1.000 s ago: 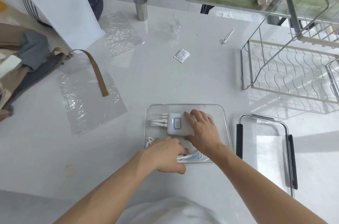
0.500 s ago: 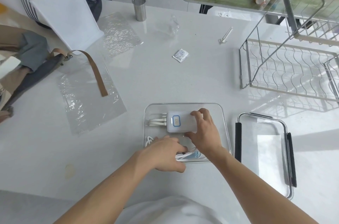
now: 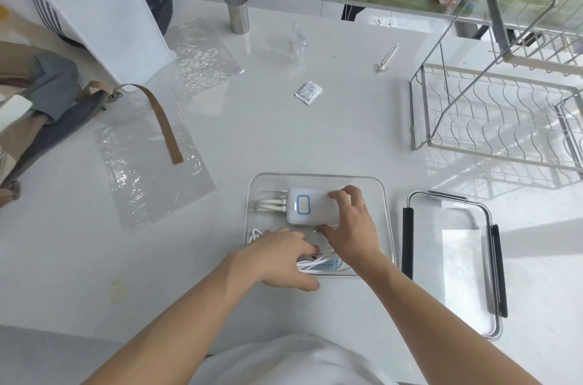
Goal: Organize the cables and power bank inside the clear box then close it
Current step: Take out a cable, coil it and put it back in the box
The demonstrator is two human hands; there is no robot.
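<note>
While left hand (image 3: 277, 257) presses cables (image 3: 318, 263), right fingers (image 3: 342, 195) pinch power bank (image 3: 310, 206).

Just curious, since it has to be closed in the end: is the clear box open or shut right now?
Open. The box has no lid on; the lid lies beside it on the table.

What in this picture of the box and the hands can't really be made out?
- Head view: the cables are partly hidden under the left hand.
- The right end of the power bank is covered by the right hand.
- The power bank's label is too small to read surely.
- The lid latches are unclear against glare.
</note>
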